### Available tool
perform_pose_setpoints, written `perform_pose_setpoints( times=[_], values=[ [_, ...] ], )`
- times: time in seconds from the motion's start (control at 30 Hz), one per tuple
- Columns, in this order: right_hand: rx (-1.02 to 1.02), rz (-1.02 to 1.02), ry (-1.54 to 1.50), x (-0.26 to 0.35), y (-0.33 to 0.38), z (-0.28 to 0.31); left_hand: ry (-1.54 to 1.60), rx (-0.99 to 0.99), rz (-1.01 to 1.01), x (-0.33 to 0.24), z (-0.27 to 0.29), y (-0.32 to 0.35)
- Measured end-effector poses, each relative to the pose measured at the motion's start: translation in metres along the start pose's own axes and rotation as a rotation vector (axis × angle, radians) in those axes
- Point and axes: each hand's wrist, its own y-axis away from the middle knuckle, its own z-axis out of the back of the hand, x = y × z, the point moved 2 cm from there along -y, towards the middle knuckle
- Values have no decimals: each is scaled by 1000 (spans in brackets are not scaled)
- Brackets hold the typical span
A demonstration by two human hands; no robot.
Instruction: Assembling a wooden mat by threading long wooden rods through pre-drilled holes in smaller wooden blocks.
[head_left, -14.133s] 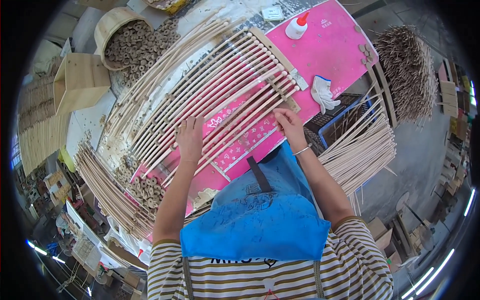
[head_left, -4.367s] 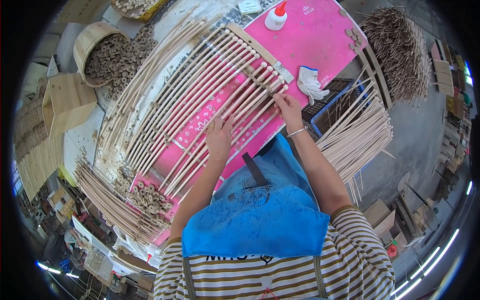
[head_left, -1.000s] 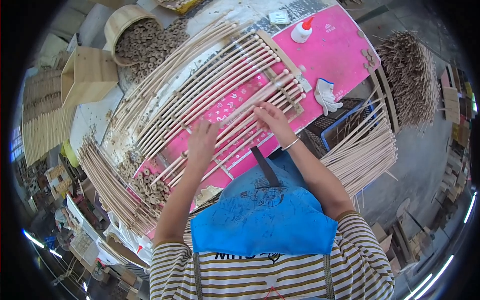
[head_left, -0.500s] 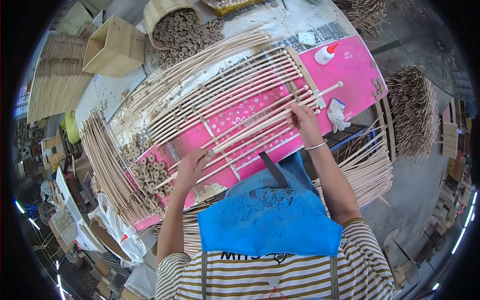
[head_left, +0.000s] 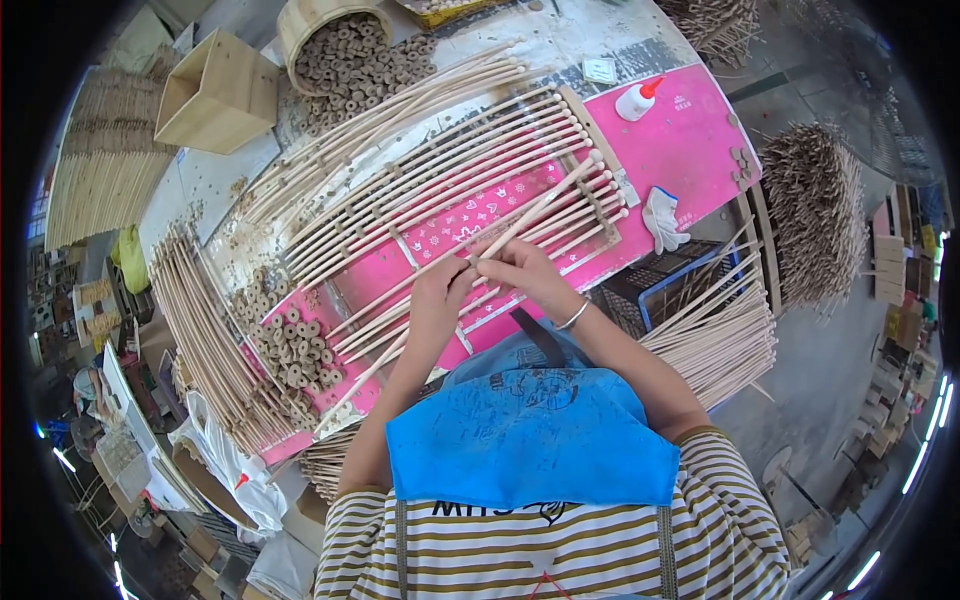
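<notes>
My left hand and my right hand meet over the near side of the pink work surface. Both are closed on one pale wooden stick, which slants from lower left to a round knob at its upper right end. Where the fingertips come together, a small brown wooden ring seems to sit on the stick, partly hidden by the fingers. Beneath and beyond it, several similar knobbed sticks lie side by side in a wooden frame, with brown rings along them.
Loose brown rings are heaped at the left, and more spill from a tipped round wooden tub. A wooden box stands nearby. To the right are a red-tipped white glue bottle, a white glove and stick bundles.
My hands have come together at the middle of a stick, the right moving left and the left moving right and up. The stick now lies raised across the others at a steeper slant.
</notes>
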Motion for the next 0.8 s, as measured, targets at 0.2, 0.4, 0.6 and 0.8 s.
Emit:
perform_pose_setpoints(
  times=[0.2,0.4,0.6,0.8],
  values=[
    [-99,48,-60,2,1,35,187,55,221,-3,5,13],
    [-217,111,-38,25,-2,72,259,64,277,6,13,28],
    [-265,45,-158,21,7,72,239,93,270,6,12,24],
    [-217,70,-74,5,5,82,220,96,277,11,8,20]
  ],
)
